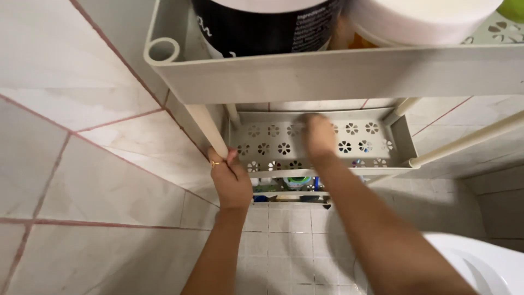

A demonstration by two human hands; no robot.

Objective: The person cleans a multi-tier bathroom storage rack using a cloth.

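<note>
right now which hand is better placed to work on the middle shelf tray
Right. The right hand already rests on the perforated middle shelf, while the left hand is wrapped around the rack's front post at that shelf's corner, steadying it.

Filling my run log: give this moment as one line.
left hand: grips beige plastic rack post | right hand: on empty perforated beige middle shelf | top shelf: tubs

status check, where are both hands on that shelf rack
Left hand gripping rack's front left post. Right hand flat on empty middle shelf, blurred. Top shelf overhangs, loaded with containers.
</note>
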